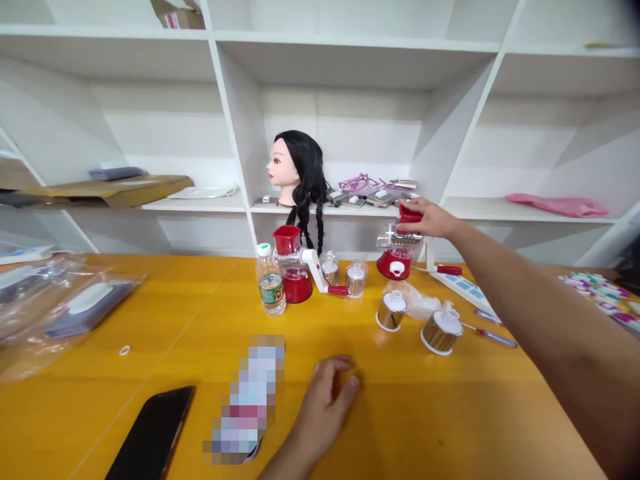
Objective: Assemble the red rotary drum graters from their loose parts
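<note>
My right hand (pixel 425 219) reaches far forward, its fingers and thumb closed round the red hopper of a rotary grater (pixel 397 260) with a red base and a red crank grip. My left hand (pixel 330 400) rests low over the wooden table (pixel 400 413), fingers loosely curved and thumb apart, holding nothing. Between the hands are two metal grater drums with white ends, a nearer drum (pixel 443 330) and a farther drum (pixel 391 311). A second rotary grater (pixel 297 280) stands at the middle, with two bagged drums (pixel 355 279) by its crank.
A water bottle (pixel 271 283) stands against the second grater. Two phones lie nearby, a dark phone (pixel 153 433) and a blurred phone (pixel 250 400). A screwdriver (pixel 493 337) lies at right. Plastic-wrapped packages (pixel 90 307) are at left. A mannequin head (pixel 295 167) stands on the shelf.
</note>
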`<action>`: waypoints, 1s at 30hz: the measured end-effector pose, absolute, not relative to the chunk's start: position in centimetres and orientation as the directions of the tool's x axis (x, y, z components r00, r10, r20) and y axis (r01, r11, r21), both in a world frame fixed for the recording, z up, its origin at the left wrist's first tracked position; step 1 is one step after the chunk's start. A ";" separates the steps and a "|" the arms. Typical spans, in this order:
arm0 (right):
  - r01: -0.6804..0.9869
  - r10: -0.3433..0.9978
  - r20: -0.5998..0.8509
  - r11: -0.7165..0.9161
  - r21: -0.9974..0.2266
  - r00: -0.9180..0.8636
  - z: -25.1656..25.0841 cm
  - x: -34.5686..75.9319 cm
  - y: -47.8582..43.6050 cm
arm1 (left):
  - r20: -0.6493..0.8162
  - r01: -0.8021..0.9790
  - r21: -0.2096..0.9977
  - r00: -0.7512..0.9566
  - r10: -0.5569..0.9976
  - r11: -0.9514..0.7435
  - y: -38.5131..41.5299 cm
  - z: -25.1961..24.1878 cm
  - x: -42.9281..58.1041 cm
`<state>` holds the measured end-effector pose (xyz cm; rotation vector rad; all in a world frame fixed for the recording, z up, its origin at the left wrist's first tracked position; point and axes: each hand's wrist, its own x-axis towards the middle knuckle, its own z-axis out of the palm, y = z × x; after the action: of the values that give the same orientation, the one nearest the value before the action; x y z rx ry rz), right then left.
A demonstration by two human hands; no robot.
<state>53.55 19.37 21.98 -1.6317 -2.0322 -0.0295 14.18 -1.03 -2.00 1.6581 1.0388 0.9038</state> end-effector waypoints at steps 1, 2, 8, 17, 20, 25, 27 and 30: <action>0.908 0.905 0.400 0.281 -0.310 -0.144 20.9 53.6 20.3 | 0.102 0.236 0.951 0.376 0.921 -0.201 -1.0 -1.9 14.2; 0.902 0.909 0.387 0.291 -0.319 -0.156 20.0 53.5 21.0 | 0.106 0.246 0.946 0.383 0.918 -0.212 -1.0 -1.7 14.2; 0.868 0.930 0.306 0.316 -0.382 -0.204 16.2 52.3 22.7 | 0.123 0.275 0.929 0.399 0.909 -0.247 -1.0 -1.2 14.3; 0.855 0.937 0.237 0.334 -0.396 -0.257 17.4 51.2 22.2 | 0.133 0.303 0.915 0.400 0.907 -0.267 -1.0 -0.8 14.5; 0.815 0.908 0.366 0.366 -0.450 -0.206 18.7 51.0 19.1 | 0.149 0.311 0.906 0.401 0.904 -0.287 -0.9 -1.0 14.5; 0.784 0.775 0.610 0.480 -0.394 -0.168 19.7 52.8 4.3 | 0.208 0.360 0.855 0.423 0.882 -0.374 -0.7 -1.6 14.8; 0.812 0.784 0.616 0.405 -0.420 -0.073 17.7 54.8 -5.2 | 0.218 0.393 0.824 0.443 0.870 -0.407 -0.7 -1.7 14.9; 0.733 0.965 0.162 -0.042 -0.679 0.205 10.3 58.8 -20.6 | 0.231 0.429 0.788 0.460 0.858 -0.442 -0.6 -1.8 15.0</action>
<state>58.75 -20.55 10.32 -1.8288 -1.5817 0.4530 15.04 -0.59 -1.79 2.0520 1.0680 0.8370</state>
